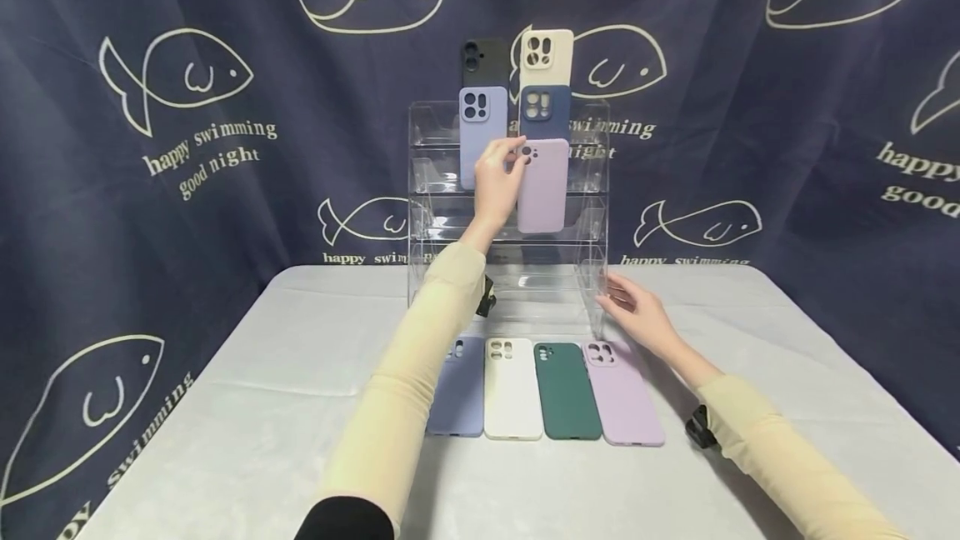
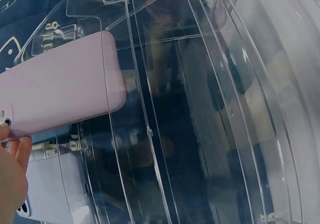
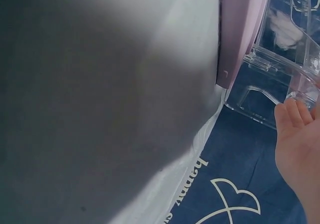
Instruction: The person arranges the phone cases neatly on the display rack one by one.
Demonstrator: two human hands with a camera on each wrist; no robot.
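My left hand [image 1: 498,182] pinches a lilac phone case [image 1: 542,194] by its upper left edge, near the camera holes. The case stands upright at a middle tier of a clear tiered display rack [image 1: 517,302]. In the left wrist view, the lilac case [image 2: 60,86] lies across the clear tier edges, with fingertips of the left hand [image 2: 12,176] at its camera end. Down at the rack's right side panel, my right hand [image 1: 637,319] touches the panel with extended fingers. The right wrist view shows that hand [image 3: 300,149] against the clear plastic.
Higher tiers hold a black case [image 1: 491,65], a cream case [image 1: 558,65], a dark blue case [image 1: 558,115] and a light blue case [image 1: 480,136]. Before the rack lie a blue case [image 1: 459,398], a white case [image 1: 513,398], a green case [image 1: 567,398] and another lilac case [image 1: 626,402].
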